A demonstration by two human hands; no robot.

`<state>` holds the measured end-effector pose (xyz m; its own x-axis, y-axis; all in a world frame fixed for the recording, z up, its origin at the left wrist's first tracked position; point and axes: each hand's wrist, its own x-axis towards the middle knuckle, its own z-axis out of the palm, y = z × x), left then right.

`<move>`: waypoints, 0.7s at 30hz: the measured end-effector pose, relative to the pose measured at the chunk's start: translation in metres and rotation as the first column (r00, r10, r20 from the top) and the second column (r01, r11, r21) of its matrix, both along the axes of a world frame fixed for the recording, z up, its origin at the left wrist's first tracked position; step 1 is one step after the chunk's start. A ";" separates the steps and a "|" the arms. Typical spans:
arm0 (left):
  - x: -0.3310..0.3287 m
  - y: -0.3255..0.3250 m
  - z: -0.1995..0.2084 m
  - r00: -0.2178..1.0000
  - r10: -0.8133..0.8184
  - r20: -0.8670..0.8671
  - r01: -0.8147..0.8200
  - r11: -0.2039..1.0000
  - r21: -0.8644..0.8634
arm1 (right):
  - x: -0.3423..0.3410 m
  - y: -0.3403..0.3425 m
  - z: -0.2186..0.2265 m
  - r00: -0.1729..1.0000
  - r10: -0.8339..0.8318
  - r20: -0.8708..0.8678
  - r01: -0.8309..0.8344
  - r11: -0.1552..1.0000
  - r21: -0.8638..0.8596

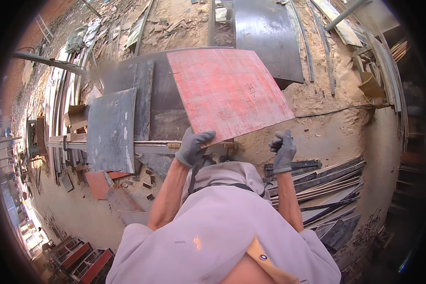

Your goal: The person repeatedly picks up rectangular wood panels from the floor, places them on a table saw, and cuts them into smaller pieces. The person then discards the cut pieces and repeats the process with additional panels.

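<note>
A red-faced board (229, 92), with pale scuffs and a dark hand-drawn mark, is tilted in front of me. My left hand (194, 146), in a dark grey glove, is closed on its near left corner, thumb on the red face. My right hand (283, 152), gloved alike, is apart from the board, just off its near right corner. Its fingers are curled; whatever they may hold cannot be made out. Beneath the red board lies a large dark panel (168, 102). A smaller grey-black board (111, 128) with chipped pale patches rests to the left.
Another dark sheet (267, 40) lies at the far right. Long strips (324, 189) are stacked by my right side. A cable (333, 112) crosses the sandy ground. Red board offcuts (99, 184) and small blocks lie at lower left. A metal pole (49, 61) juts in from the left.
</note>
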<state>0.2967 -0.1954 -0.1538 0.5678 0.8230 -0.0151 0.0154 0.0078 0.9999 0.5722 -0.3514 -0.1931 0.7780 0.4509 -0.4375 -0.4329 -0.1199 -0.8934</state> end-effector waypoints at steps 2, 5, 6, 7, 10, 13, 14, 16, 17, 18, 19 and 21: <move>-0.028 0.012 -0.010 0.986 -0.092 -0.141 0.164 0.713 0.681 | 0.104 -0.044 -0.057 0.945 0.034 -0.327 0.072 0.949 0.308; -0.066 0.007 -0.022 0.978 -0.118 -0.170 0.189 0.842 0.506 | 0.157 -0.048 -0.073 0.814 0.245 -0.526 -0.035 0.926 0.377; -0.069 0.005 -0.018 0.975 -0.148 -0.165 0.208 0.872 0.443 | 0.152 -0.040 -0.046 0.772 0.110 -0.626 -0.013 0.987 0.158; -0.069 0.002 -0.016 0.992 -0.083 -0.093 0.094 0.988 0.124 | 0.171 -0.041 -0.084 0.658 0.319 -0.682 -0.079 0.930 0.359; -0.069 0.011 -0.001 0.992 0.043 -0.116 -0.063 0.984 -0.170 | 0.155 -0.033 -0.102 0.672 0.617 -0.410 -0.332 0.745 0.578; -0.082 0.016 0.034 0.979 0.050 -0.196 0.002 0.967 0.255 | 0.125 -0.038 -0.047 0.772 0.598 -0.216 -0.461 0.760 0.458; -0.071 0.019 0.056 0.999 0.033 -0.040 -0.036 0.996 -0.080 | 0.116 -0.042 -0.018 0.754 0.640 -0.144 -0.519 0.717 0.465; -0.035 0.031 0.117 0.910 0.270 0.315 0.091 0.612 -0.785 | 0.117 -0.053 -0.007 0.762 0.626 -0.168 -0.429 0.682 0.593; -0.045 0.042 0.120 0.917 0.177 0.358 0.171 0.634 -0.754 | 0.110 -0.055 0.022 0.698 0.665 -0.265 -0.349 0.640 0.685; -0.055 0.052 0.117 0.913 0.081 0.400 0.258 0.643 -0.720 | 0.103 -0.059 0.044 0.621 0.701 -0.350 -0.257 0.604 0.754; -0.056 0.062 0.113 0.941 -0.017 0.337 0.238 0.739 -0.630 | 0.097 -0.060 0.052 0.617 0.722 -0.313 -0.301 0.584 0.754; -0.046 0.082 0.102 0.943 0.027 0.331 0.189 0.775 -0.603 | 0.086 -0.051 0.066 0.592 0.773 -0.230 -0.395 0.527 0.752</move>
<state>0.2505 -0.1132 -0.0517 0.6954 0.6439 -0.3191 -0.2571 0.6376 0.7262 0.6583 -0.4027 -0.1268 -0.0255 0.9936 -0.1101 -0.8366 -0.0815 -0.5417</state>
